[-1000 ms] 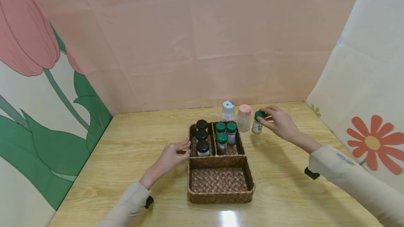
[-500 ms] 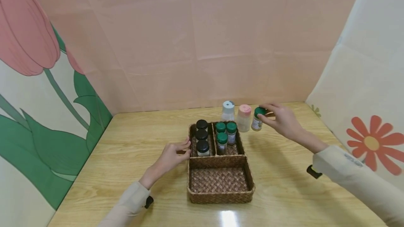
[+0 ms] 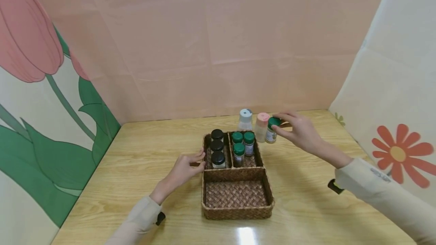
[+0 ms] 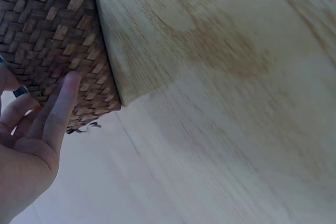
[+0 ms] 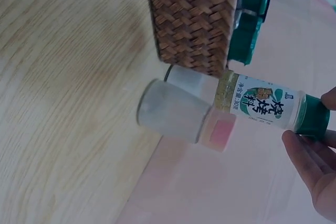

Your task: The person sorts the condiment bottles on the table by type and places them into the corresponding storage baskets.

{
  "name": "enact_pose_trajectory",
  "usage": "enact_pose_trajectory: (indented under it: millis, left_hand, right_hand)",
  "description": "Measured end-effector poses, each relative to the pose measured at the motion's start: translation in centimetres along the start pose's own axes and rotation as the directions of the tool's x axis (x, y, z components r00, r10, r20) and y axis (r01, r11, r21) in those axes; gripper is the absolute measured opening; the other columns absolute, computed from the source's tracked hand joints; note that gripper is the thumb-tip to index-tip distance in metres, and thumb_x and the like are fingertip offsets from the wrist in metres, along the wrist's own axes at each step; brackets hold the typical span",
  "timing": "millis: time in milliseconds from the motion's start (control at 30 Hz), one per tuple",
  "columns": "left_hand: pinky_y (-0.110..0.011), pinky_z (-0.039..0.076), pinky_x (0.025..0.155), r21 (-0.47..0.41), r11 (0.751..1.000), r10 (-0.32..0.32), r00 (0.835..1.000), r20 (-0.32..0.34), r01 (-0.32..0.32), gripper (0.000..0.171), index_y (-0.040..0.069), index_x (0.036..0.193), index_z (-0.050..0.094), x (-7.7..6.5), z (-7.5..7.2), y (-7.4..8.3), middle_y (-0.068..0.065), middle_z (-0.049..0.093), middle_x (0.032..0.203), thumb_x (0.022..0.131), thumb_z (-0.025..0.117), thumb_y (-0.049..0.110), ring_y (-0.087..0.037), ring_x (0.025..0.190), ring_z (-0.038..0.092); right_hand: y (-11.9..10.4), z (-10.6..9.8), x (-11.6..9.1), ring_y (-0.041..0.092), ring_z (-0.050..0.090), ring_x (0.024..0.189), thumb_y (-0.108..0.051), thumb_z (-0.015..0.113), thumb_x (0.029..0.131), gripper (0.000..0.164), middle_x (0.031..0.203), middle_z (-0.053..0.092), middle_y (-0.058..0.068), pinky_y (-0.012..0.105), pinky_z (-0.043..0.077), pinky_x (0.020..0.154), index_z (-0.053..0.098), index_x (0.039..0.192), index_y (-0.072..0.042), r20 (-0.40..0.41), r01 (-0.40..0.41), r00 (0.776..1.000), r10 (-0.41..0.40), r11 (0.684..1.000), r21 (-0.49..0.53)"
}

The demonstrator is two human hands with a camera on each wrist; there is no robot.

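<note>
In the head view, my right hand (image 3: 301,133) pinches the green cap of a seasoning jar (image 3: 270,135), just right of a pink-capped clear container. The right wrist view shows this seasoning jar (image 5: 262,98) with its label and yellowish-brown contents; its base overlaps the woven basket's corner in that view. My left hand (image 3: 182,169) holds the left side of the woven basket (image 3: 238,213), with a fingertip against its outer wall (image 4: 52,35). Black-capped jars (image 3: 218,158) stand in the back left compartment, and green-capped jars (image 3: 239,149) in the back right one.
A blue-capped container (image 3: 245,115) and the pink-capped container (image 3: 263,118) stand upright behind the basket. The basket's wide front compartment shows its bare woven floor. Beneath is a wood-grain table (image 3: 150,143), with a pink backdrop (image 3: 218,48) behind.
My right hand has lifted the seasoning jar slightly and carried it left, up to the pink-capped container. The left hand and the basket stay where they were.
</note>
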State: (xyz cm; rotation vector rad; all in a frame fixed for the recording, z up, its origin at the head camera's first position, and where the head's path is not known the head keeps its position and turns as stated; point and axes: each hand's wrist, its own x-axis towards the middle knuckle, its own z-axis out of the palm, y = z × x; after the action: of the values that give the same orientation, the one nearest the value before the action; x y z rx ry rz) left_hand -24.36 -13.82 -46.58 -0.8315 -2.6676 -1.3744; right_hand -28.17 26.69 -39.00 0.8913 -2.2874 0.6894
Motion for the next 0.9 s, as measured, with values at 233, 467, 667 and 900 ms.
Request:
enact_pose_trajectory:
  millis: [233,467,667,900]
  left_hand:
    - [-0.022,0.057,0.063,-0.003,1.0,0.005,1.0,-0.008,-0.005,0.037,-0.007,0.129,0.058,0.0,-0.1,0.0,-0.016,0.046,0.144,0.096,0.064,0.008,-0.022,0.095,0.071]
    - [-0.021,0.057,0.066,0.011,1.0,-0.001,1.0,-0.014,0.002,0.037,-0.006,0.129,0.059,0.0,0.0,-0.1,-0.015,0.047,0.143,0.095,0.064,0.008,-0.021,0.095,0.071]
    - [-0.021,0.057,0.066,0.004,1.0,0.004,1.0,-0.011,-0.004,0.037,-0.006,0.129,0.059,0.0,0.0,0.0,-0.015,0.047,0.144,0.096,0.064,0.008,-0.022,0.097,0.071]
    - [-0.026,0.056,0.054,0.014,1.0,-0.006,1.0,-0.004,0.006,0.037,-0.005,0.13,0.059,0.0,-0.1,0.2,-0.014,0.047,0.144,0.096,0.064,0.009,-0.02,0.093,0.072]
  right_hand:
    - [-1.1,0.2,0.4,0.024,0.071,0.079,-0.003,0.08,0.081,0.041,0.109,0.065,0.016,0.036,0.059,0.063,0.067,0.12,0.004,-0.006,0.034,0.999,-0.034,0.999,0.036]
    - [-2.6,0.5,0.9,0.022,0.07,0.081,-0.006,0.08,0.082,0.042,0.109,0.066,0.014,0.036,0.059,0.065,0.068,0.121,0.002,0.005,0.028,1.0,-0.028,0.998,0.055]
    - [-3.4,0.8,1.3,0.025,0.07,0.083,-0.001,0.079,0.082,0.042,0.11,0.065,0.014,0.037,0.059,0.069,0.067,0.123,0.003,0.011,0.026,1.0,-0.027,0.992,0.124]
    - [-3.8,1.2,1.5,0.025,0.07,0.083,0.0,0.079,0.082,0.043,0.116,0.065,0.017,0.039,0.059,0.068,0.066,0.123,0.003,0.011,0.021,1.0,-0.023,0.988,0.152]
